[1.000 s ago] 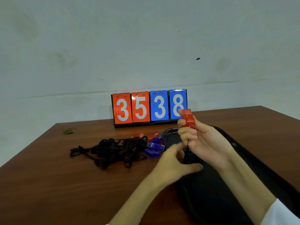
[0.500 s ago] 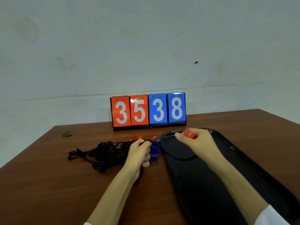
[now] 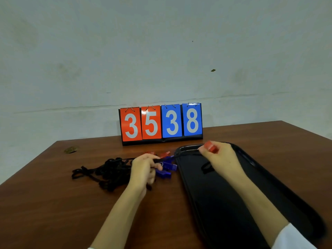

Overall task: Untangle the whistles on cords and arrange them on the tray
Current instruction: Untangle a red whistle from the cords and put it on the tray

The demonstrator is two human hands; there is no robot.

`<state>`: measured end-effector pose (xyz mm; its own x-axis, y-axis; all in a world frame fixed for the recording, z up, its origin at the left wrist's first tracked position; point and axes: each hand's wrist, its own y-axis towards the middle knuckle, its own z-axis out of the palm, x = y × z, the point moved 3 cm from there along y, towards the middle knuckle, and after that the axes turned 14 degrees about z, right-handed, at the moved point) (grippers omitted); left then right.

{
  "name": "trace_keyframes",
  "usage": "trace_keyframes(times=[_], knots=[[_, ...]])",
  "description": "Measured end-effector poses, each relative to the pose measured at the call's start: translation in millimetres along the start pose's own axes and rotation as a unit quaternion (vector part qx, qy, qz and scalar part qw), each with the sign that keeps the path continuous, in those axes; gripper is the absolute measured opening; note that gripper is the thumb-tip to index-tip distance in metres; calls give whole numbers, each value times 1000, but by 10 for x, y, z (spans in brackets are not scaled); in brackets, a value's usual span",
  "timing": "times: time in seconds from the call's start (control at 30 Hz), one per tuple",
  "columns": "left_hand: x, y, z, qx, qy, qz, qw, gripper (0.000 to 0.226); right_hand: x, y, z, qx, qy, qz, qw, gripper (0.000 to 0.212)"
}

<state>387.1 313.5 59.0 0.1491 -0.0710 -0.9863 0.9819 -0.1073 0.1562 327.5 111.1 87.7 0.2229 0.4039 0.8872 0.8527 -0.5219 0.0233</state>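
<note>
Even, dim light is cast, with faint shadows on the worktop point(image 3: 53, 203) and a pale glint on the tray point(image 3: 190, 147) rim. The left hand point(image 3: 143, 170) and right hand point(image 3: 223, 159) are smeared, seemingly by motion.

Red whistle point(image 3: 211, 146) at the 12 o'clock end of the glossy black tray point(image 3: 224, 212), blue whistles point(image 3: 167, 168) and other red whistles point(image 3: 165, 154) at its 10 o'clock, black cords point(image 3: 109, 169) at 9 o'clock, brown wood-grain table point(image 3: 53, 203), scoreboard point(image 3: 161, 123) with two orange-red cards, two blue cards, white digits and black base, blotchy grey-white wall point(image 3: 161, 51), white sleeve point(image 3: 294, 238).
</note>
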Motion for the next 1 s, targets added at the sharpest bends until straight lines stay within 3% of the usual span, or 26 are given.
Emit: trace_keyframes(times=[0.1,0.17,0.3,0.33,0.4,0.47,0.53,0.67,0.77,0.9,1.0], knots=[[19,62,-116,-86,45,-19,995,27,-23,13,-25,-31,11,13,999,19],[-3,35,-147,-113,163,17,980,25,-23,-1,-8,-60,-7,-14,998,14],[-43,-63,-86,-92,436,165,880,25,49,-34,-51,-56,134,-11,989,24],[-32,-79,-5,-70,434,202,875,33,70,-53,-33,-28,158,7,987,34],[-20,-168,247,25,346,249,904,41,112,-114,63,47,155,29,986,54],[-22,-346,577,163,188,224,942,44,126,-180,195,118,117,23,986,68],[-2,-474,790,232,71,171,955,45,120,-208,283,161,96,35,982,72],[17,-408,756,211,-51,99,971,14,72,-142,266,201,110,81,970,72],[4,-425,700,224,-93,32,970,20,31,-131,275,239,144,109,954,72],[-36,-472,676,202,-4,112,973,21,0,-133,329,252,135,129,950,72],[-49,-417,601,130,-5,146,981,22,21,-136,295,252,174,114,945,47]])
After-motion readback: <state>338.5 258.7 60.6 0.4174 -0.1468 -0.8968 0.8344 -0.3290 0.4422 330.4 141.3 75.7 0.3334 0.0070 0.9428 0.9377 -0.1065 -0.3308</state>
